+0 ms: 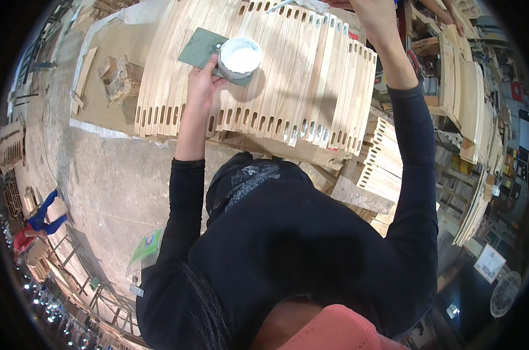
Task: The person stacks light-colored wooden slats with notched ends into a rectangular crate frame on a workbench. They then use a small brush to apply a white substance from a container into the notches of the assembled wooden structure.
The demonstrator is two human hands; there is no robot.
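A row of curved, slotted wooden slats (pixel 288 76) lies side by side on a work surface in front of me. On them rests a white tub (pixel 240 57) of white glue or paint, standing on a green sheet (pixel 197 45). My left hand (pixel 201 81) touches the tub's near side and the green sheet. My right hand (pixel 374 17) is raised at the top edge of the view, its fingers closed around a thin light-coloured tool (pixel 279 6) that points left over the slats. The fingertips are cut off by the frame.
Stacks of similar slotted wooden parts (pixel 381 169) sit lower right and along the right side (pixel 471 105). A rough wood block (pixel 117 76) lies on a board at the left. A person in blue and red (pixel 37 224) crouches far left on the concrete floor.
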